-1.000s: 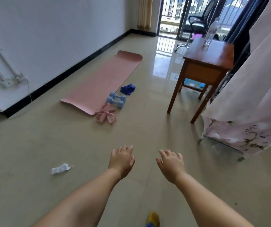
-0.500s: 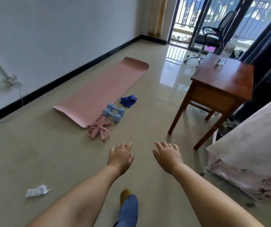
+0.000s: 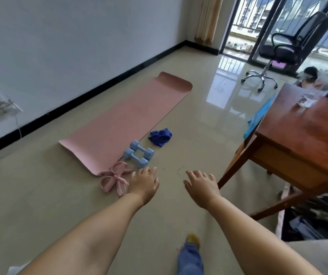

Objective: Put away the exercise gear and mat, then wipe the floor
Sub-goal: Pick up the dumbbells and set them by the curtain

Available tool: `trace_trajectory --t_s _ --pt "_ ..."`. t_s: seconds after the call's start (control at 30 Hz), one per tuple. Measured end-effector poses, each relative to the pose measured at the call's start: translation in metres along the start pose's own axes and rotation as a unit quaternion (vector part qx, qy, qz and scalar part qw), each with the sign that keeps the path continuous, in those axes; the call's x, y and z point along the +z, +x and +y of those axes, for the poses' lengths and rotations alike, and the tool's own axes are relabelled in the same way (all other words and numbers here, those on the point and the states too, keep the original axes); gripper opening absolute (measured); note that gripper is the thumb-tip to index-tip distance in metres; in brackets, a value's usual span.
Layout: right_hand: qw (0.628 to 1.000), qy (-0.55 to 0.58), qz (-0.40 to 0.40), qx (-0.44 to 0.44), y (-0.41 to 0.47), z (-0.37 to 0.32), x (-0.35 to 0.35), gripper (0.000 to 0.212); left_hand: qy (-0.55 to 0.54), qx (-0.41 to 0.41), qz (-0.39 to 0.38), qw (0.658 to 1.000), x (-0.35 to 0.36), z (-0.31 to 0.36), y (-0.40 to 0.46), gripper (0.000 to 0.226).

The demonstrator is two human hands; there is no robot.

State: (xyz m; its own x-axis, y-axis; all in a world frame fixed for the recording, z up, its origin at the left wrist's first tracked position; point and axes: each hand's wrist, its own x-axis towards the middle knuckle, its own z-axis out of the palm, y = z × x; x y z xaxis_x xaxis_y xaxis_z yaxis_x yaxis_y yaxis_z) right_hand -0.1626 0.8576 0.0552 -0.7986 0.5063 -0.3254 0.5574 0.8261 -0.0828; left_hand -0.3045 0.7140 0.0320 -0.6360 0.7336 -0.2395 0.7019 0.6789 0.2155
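Observation:
A pink exercise mat lies unrolled on the tiled floor along the left wall. At its near right corner sit two light blue dumbbells side by side, with a pink looped pull rope just in front of them. A crumpled blue cloth lies on the floor beyond the dumbbells. My left hand is stretched forward, empty, fingers relaxed, just right of the rope and in front of the dumbbells. My right hand is held out beside it, also empty with loose fingers.
A brown wooden table stands at the right with a clear bottle on top and a blue item beside it. A black office chair stands by the balcony door. A white paper scrap lies bottom left. My foot is below.
I have walked closer to the mat and gear. Both empty hands stay held out in front. The floral cover at the right has dropped out of view.

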Motion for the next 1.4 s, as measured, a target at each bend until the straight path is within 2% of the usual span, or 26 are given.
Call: trace_trajectory --t_s 0.23,0.4,0.6,0.7,0.83,0.97,1.1,1.27,1.4 --pt "0.997 -0.035 -0.021 -0.071 0.152 0.057 -0.047 0.049 -0.027 -0.088 0.018 0.996 -0.015 0.014 0.129 0.04" --pt "0.987 -0.08 -0.049 -0.129 0.256 0.079 -0.078 0.049 -0.059 -0.142 0.029 0.988 -0.03 0.021 0.199 0.042" --pt "0.965 -0.105 -0.084 -0.224 0.365 0.04 -0.085 0.049 -0.09 -0.231 0.017 0.969 -0.029 -0.018 0.262 0.047" --pt "0.955 -0.108 -0.094 -0.258 0.418 0.014 -0.083 0.05 -0.096 -0.28 0.005 0.955 -0.027 -0.053 0.301 0.043" --pt "0.953 -0.103 -0.113 -0.263 0.486 0.0 -0.088 0.047 -0.115 -0.309 -0.025 0.944 -0.031 -0.089 0.359 0.04" --pt "0.955 -0.097 -0.138 -0.245 0.554 -0.008 -0.082 0.045 -0.154 -0.326 -0.054 0.931 -0.025 -0.104 0.416 0.046" --pt "0.941 -0.093 -0.189 -0.267 0.628 -0.028 -0.035 0.045 -0.222 -0.363 -0.061 0.903 0.028 -0.124 0.467 0.048" --pt "0.922 -0.104 -0.239 -0.287 0.72 -0.047 0.09 0.046 -0.32 -0.464 -0.081 0.822 0.166 -0.172 0.524 0.05" --pt "0.914 -0.106 -0.251 -0.301 0.785 -0.059 0.205 0.045 -0.33 -0.48 -0.086 0.808 0.279 -0.213 0.573 0.049"
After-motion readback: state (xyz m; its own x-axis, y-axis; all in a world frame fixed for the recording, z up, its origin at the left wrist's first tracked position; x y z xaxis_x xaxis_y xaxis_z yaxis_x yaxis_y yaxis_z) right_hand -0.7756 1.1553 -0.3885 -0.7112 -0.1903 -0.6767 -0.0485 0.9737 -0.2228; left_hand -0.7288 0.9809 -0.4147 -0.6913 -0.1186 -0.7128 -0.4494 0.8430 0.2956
